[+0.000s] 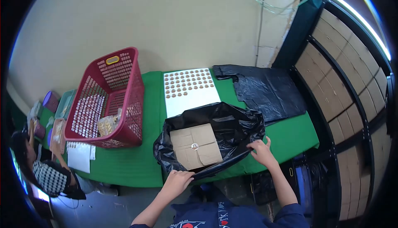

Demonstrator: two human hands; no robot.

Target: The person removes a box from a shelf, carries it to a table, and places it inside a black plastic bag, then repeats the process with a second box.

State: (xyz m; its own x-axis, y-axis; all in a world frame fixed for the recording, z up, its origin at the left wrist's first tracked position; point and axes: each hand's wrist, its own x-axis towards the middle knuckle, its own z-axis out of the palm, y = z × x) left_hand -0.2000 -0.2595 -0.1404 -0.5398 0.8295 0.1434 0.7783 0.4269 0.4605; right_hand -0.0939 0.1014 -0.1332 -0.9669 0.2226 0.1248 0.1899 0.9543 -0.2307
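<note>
Right now, reckoning clock directions from the middle of the black bag with twelve towards the wall, we are holding its mouth spread open around the cardboard box; the box is lying inside, towards nine o'clock, its round sticker facing up. Our left hand is gripping the rim at seven o'clock, its fingers bunching together and clamping the film; our right hand is pinching the edge near four o'clock, one digit standing apart from the rest. We are, as far as we are judging, at the step of settling the bag around the box; the next move is seemingly calling for an even pull from both hands, so that the film is not folding in over the box. At ten o'clock the red basket is standing on the green table; towards eleven a white sticker sheet is lying flat, partly filled with round labels; near one, more black plastic is spreading over the cloth; towards two, cartons are filling the shelves; between eight and nine, another person is reaching towards the small containers.
</note>
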